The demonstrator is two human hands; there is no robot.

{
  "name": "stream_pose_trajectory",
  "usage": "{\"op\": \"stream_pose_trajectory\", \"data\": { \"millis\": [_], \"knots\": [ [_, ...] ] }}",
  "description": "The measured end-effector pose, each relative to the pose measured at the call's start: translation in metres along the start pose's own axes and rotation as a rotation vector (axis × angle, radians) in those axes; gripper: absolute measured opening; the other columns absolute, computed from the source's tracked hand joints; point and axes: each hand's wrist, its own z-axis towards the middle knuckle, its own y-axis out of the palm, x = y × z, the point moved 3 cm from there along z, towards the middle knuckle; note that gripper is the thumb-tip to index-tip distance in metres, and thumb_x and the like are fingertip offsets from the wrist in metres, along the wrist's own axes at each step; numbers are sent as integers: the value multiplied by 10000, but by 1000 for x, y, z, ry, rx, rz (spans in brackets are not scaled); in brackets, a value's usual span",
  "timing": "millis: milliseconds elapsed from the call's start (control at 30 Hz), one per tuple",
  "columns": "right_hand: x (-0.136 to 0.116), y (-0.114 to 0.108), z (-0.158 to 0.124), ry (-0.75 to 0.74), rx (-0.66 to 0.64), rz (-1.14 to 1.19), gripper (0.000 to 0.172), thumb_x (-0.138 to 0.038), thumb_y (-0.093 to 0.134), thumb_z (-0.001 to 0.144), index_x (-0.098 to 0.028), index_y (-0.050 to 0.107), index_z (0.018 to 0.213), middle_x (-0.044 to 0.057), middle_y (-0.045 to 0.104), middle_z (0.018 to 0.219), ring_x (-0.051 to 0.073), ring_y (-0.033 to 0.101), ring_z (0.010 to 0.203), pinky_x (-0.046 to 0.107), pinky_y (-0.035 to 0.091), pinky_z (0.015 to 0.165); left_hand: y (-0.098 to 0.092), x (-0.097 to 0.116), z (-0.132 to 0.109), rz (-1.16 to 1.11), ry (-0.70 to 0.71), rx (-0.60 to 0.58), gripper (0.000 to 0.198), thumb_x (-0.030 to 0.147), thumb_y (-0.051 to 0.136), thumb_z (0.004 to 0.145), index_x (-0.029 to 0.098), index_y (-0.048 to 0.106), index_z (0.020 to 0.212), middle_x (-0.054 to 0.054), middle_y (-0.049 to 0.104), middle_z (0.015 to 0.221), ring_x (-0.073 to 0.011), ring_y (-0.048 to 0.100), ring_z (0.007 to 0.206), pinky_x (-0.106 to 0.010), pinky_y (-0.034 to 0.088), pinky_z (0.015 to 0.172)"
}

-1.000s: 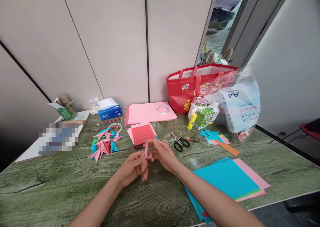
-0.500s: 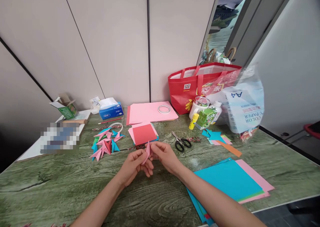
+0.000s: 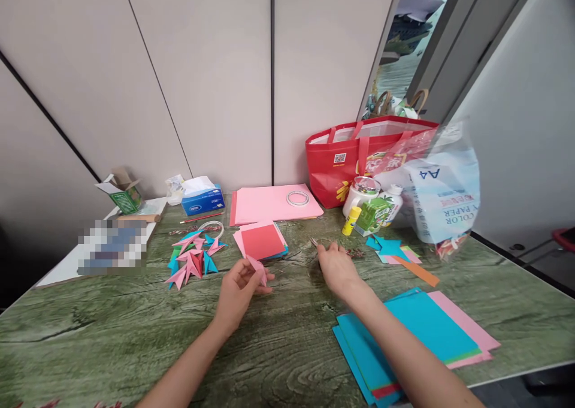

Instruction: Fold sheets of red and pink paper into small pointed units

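Above the middle of the desk (image 3: 126, 336), your left hand (image 3: 242, 285) pinches the folded pink paper (image 3: 257, 269) between thumb and fingers. Expect it to be light, stiff along its creases and easily crumpled; hold it lightly by the layered fold. Just beyond lie square sheets (image 3: 263, 242). Your right hand (image 3: 339, 267) lies over the scissors (image 3: 313, 241), whose blades alone show; you cannot tell whether its fingers grip. Toward the desk's left edge lie folded pieces (image 3: 194, 263); large sheets (image 3: 433, 324) lie by its near right corner.
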Motion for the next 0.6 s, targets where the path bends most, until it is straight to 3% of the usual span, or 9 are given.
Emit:
{"op": "stream_pose_trajectory", "data": {
  "millis": [233, 400, 467, 533, 600],
  "knots": [
    [3, 9, 2, 38, -55, -49, 315, 5, 406, 764, -99, 593, 996, 219, 553, 1000, 290, 593, 871, 374, 430, 690, -8, -6, 5, -7, 22, 86, 195, 320, 614, 701, 172, 520, 788, -24, 630, 737, -226, 646, 738, -324, 543, 558],
    [14, 8, 7, 76, -59, -24, 189, -102, 475, 772, -62, 634, 865, 222, 623, 846, 333, 611, 824, 443, 420, 688, -11, -6, 7, -27, 113, 109, 131, 272, 608, 717, 163, 540, 746, -36, 645, 773, -210, 626, 825, -376, 508, 768],
    [17, 7, 9, 68, -45, -5, 209, -120, 470, 782, -67, 618, 920, 224, 623, 873, 313, 614, 825, 417, 426, 685, -12, -6, 8, -30, 127, 120, 121, 263, 603, 724, 162, 542, 753, -40, 646, 781, -211, 622, 838, -382, 499, 785],
    [16, 6, 11, 9, -18, 112, 272, -140, 447, 804, -105, 565, 1047, 181, 625, 916, 256, 620, 818, 362, 436, 692, -13, -6, 8, -36, 111, 125, 124, 268, 596, 731, 163, 539, 764, -40, 648, 777, -217, 628, 829, -372, 513, 751],
    [8, 5, 11, -130, -4, 458, 340, -163, 423, 821, -149, 488, 1154, 104, 636, 898, 190, 623, 776, 303, 446, 695, -13, -5, 8, -41, 94, 125, 132, 279, 589, 736, 164, 537, 776, -44, 651, 779, -224, 632, 821, -353, 528, 694]
  ]
}}
